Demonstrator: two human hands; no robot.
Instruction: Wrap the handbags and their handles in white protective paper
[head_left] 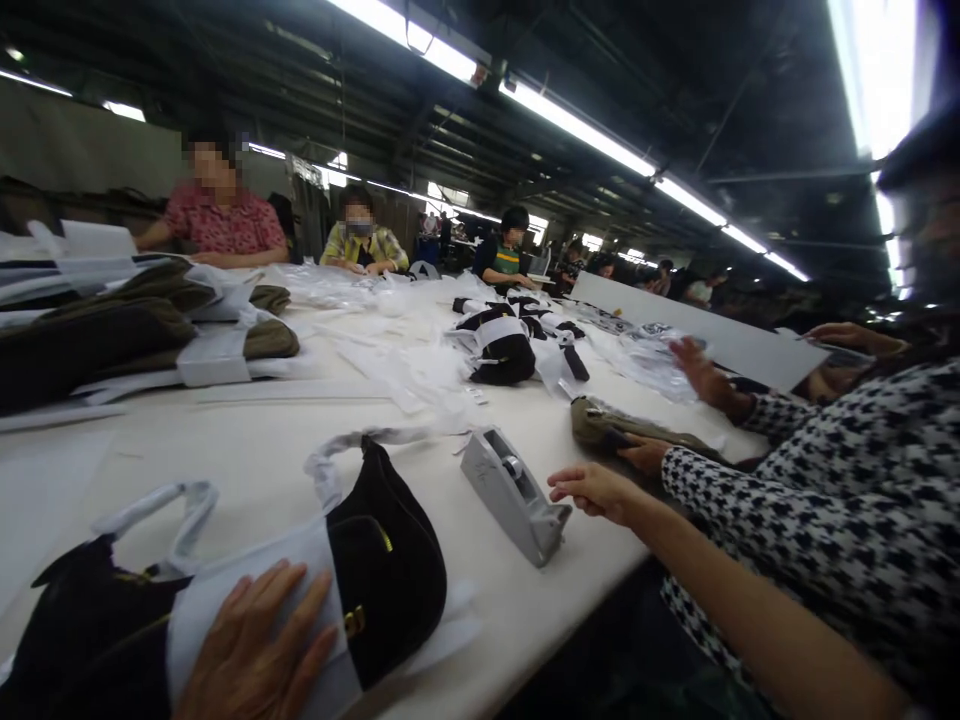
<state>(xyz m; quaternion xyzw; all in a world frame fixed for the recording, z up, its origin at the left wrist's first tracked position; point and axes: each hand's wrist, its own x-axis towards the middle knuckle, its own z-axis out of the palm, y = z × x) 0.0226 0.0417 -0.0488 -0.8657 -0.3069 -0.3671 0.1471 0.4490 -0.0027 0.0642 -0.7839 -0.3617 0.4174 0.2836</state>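
Observation:
My left hand (pixel 259 640) lies flat, fingers spread, on a white paper band (pixel 251 560) wrapped around the middle of a black bag (pixel 390 550). The bag has gold-coloured zip pulls, and its strap (pixel 326 475) is covered in white wrapping. To the right stands a grey tape dispenser (pixel 517 500) with a roll in it. Just beside its front end is my right hand (pixel 596 492), fingers stretched out to the left, apart from the dispenser. No tape can be made out on the fingers.
A co-worker in a houndstooth top (pixel 817 510) sits close on the right, one hand on an olive bag (pixel 637 430). Wrapped olive bags (pixel 150 330) are piled at left. Black bags (pixel 506 350) and clear plastic (pixel 420 300) lie farther back, with more people beyond.

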